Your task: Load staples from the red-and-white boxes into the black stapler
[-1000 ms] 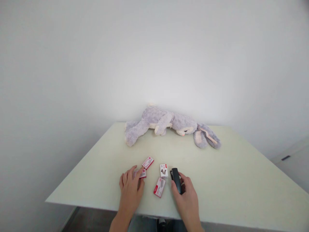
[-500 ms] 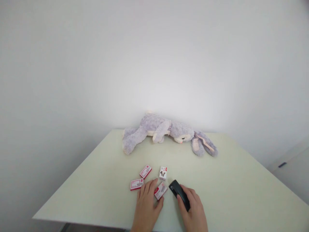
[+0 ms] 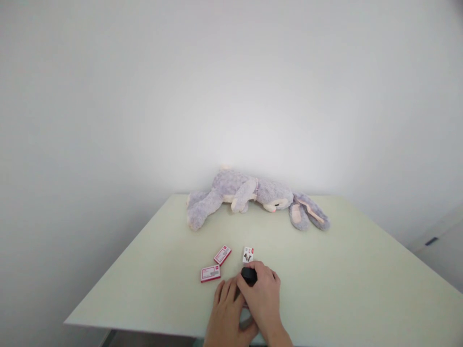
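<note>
My right hand (image 3: 263, 295) is closed round a black stapler (image 3: 249, 275). Only the stapler's dark end shows between thumb and fingers. Close against it on the left is my left hand (image 3: 227, 308), its fingers curved around a small staple box that is almost wholly hidden under both hands. Just beyond my right fingers stands a small white box (image 3: 248, 254) with a red corner and dark pictures. Left of my hands lie two flat red-and-white staple boxes: the nearer box (image 3: 210, 273) and the farther box (image 3: 222, 255).
A grey-lilac plush rabbit (image 3: 238, 193) lies on its side along the back of the pale table (image 3: 152, 270), against the white wall (image 3: 231, 96). The table's front edge runs just before my hands.
My right hand has carried the stapler leftward, up against my left hand and over the nearest staple box, which it now hides. The view has shifted slightly.
</note>
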A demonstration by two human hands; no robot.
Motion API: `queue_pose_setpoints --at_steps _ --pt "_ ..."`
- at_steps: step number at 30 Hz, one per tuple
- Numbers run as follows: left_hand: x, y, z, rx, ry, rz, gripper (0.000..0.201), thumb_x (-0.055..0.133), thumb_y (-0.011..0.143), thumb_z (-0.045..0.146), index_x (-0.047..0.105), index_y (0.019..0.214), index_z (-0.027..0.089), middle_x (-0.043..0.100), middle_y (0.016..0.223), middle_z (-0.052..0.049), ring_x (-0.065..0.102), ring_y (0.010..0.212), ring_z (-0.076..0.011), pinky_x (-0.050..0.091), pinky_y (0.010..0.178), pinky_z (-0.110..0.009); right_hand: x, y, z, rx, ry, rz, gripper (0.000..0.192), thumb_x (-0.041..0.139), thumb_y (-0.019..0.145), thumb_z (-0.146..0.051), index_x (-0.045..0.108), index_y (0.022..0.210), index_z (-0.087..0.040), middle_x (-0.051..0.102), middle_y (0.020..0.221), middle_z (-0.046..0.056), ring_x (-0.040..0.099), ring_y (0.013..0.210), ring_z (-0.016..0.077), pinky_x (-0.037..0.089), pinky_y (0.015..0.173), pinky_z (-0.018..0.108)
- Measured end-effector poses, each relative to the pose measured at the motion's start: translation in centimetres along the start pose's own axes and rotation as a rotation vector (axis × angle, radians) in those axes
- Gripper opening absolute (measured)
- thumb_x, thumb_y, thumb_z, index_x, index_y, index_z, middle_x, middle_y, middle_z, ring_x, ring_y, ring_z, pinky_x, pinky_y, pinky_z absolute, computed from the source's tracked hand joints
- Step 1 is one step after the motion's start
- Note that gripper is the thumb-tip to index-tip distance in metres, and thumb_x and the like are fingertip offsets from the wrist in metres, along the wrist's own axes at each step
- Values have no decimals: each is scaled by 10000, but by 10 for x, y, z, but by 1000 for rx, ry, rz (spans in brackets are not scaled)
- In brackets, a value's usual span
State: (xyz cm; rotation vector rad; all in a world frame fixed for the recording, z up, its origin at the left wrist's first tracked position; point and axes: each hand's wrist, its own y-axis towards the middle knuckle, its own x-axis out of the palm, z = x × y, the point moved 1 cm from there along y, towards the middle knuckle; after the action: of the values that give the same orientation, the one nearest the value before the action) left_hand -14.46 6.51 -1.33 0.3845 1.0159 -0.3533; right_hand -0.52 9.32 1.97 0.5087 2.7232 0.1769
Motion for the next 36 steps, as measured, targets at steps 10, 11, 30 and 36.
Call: queue_pose_setpoints --at_steps 10,11,30,36 --pt "-2 -1 0 -52 -75 95 645 643 766 167 546 1375 357 415 1596 -36 405 1428 -318 305 1199 -579 -70 16 60 307 477 300 597 373 950 -632 576 1275 -174 720 1204 114 679 1115 264 573 896 397" --pt "-3 -1 -1 -49 -96 99 605 621 752 137 575 1321 339 428 1587 -31 406 1426 -303 320 1197 -553 -78 13 68 337 485 325 622 403 932 -647 560 1303 -174 715 1211 115 685 1108 267 581 884 398" --pt "-14 10 4 -101 -161 64 399 820 743 336 709 1125 370 562 1445 -11 500 1317 -290 369 1117 -482 -49 -24 73 186 -39 -341 351 588 864 -551 681 832 -214 630 612 -18 545 574 177 330 565 277" --pt "-14 7 -3 -57 -187 73 388 821 766 362 703 1136 362 569 1452 -9 508 1324 -282 378 1133 -477 -55 -22 87 226 -26 -392 418 564 858 -571 702 810 -180 678 651 10 561 561 167 344 524 260"
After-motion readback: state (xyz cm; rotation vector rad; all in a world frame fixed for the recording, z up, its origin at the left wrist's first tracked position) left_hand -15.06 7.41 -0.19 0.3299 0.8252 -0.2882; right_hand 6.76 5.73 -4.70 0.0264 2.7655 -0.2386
